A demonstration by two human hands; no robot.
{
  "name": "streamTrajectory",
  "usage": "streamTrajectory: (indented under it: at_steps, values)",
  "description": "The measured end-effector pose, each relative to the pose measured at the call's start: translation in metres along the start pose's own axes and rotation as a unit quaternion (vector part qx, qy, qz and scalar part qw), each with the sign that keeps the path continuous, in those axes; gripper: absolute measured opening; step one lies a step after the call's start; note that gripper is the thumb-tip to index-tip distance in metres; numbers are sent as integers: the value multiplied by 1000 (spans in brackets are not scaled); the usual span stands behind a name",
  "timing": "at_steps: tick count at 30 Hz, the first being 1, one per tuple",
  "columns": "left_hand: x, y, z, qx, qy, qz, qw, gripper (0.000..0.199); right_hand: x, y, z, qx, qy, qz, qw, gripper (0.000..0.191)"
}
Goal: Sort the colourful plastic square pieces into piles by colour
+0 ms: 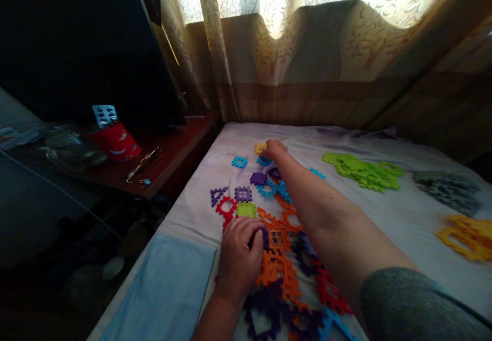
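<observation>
At twelve o'clock, far end of the sheet (307,135): yellow piece (260,148), apparently pinched at its three o'clock edge by the right hand (275,149).
Looks like thin moulded plastic: probably light, stiff, smooth but not fragile; teeth may snag neighbours. Notched rim seems the best hold, thumb opposing fingers. Blue piece (264,161) just beside it, toward five o'clock. Left hand (242,249) nearer six o'clock, fingers curled beside the orange window piece (277,240); cannot tell whether they grip anything.
</observation>
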State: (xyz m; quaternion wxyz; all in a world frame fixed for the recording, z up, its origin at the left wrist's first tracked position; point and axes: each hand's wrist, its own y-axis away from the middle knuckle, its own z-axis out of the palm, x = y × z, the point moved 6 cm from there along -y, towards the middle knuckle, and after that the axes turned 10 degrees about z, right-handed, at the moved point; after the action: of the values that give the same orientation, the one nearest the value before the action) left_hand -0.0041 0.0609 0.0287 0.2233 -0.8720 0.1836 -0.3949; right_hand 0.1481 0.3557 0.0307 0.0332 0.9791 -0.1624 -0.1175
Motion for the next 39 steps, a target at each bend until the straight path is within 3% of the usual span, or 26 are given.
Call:
streamTrajectory:
  at_steps: [5,9,13,17,19,21,23,26,31,33,35,37,39]
  values:
    - [-3,0,0,1,4,2,1000,19,9,10,-19,50,-108,-26,993,35]
    - [-5,0,1,-4,3,9,1000,18,61,33,-42,94,-192,-20,977,38]
    - [-7,-2,2,-1,1,23,1000,20,168,81,-62,138,-199,-7,970,41]
    - [-9,-5,2,-8,-5,43,999,20,304,144,-77,204,-154,106,961,38]
    - [-10,-7,3,-12,-11,47,999,21,361,173,-82,230,-152,172,946,39]
    - [-12,-9,3,-18,-14,47,999,23,400,195,-84,246,-155,218,932,41]
    - [-14,-11,3,-26,-16,49,998,25,423,208,-83,246,-156,245,925,42]
    - [-14,-13,4,-35,-30,55,997,29,440,216,-83,255,-147,263,919,44]
    - [-18,-17,7,-73,-54,27,995,32,434,234,-83,396,-197,222,869,42]
    - [-24,-20,7,-116,-58,0,992,36,410,241,-73,418,-227,146,867,38]
    - [-28,-23,2,-150,-71,-4,986,41,374,248,-58,400,-242,43,883,33]
    - [-32,-28,-9,-145,-115,20,983,44,338,255,-42,364,-254,-38,895,30]
    - [-38,-34,-21,-114,-186,34,975,47,310,258,-27,327,-266,-72,904,29]
